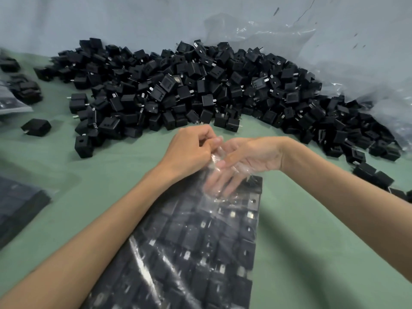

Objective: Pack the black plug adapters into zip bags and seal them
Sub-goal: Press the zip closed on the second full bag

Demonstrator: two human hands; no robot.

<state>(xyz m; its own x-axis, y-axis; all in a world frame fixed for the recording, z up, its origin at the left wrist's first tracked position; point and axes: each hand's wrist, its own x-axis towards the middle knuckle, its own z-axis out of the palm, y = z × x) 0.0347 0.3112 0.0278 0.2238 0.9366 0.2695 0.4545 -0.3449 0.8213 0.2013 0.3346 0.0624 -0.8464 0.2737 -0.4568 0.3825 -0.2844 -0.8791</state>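
Note:
A clear zip bag (191, 248) lies on the green table in front of me, filled with black plug adapters in neat rows. My left hand (191, 148) pinches the bag's open top edge with curled fingers. My right hand (243, 161) is palm up at the bag's mouth, its straight fingers reaching inside under the clear film. A large heap of loose black plug adapters (200, 90) stretches across the far side of the table.
A big crumpled clear plastic sheet (334, 59) lies behind the heap at the right. Filled bags sit at the left edge (17, 210) and far left (11, 101). A stray adapter (36, 127) lies apart at the left. Green table surface (312, 219).

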